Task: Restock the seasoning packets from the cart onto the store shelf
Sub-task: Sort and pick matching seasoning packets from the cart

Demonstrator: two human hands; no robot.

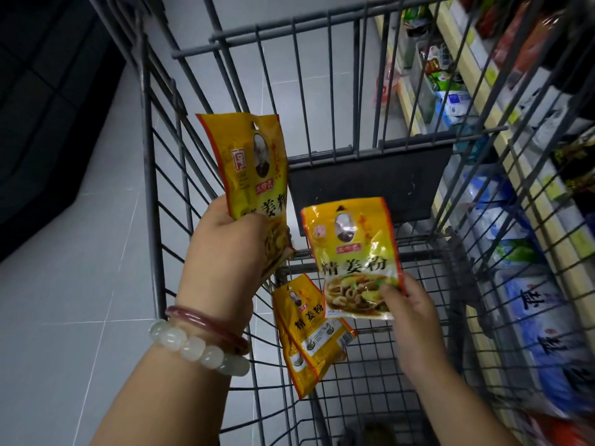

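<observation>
I look down into a grey wire cart (151, 175). My left hand (225, 249) grips the lower part of a yellow seasoning packet (254, 162), held upright above the cart's left side. My right hand (409, 313) pinches the bottom right corner of a second yellow packet (354, 252) over the cart's middle. More yellow packets (306, 333) lie overlapping on the cart's wire floor, just below and between my two hands.
Store shelves (476, 101) with cream edges run along the right of the cart, stocked with blue, white and green bags (528, 304). A dark flap (367, 185) hangs at the cart's far end. Grey tiled floor lies to the left, with a dark unit (38, 117) at far left.
</observation>
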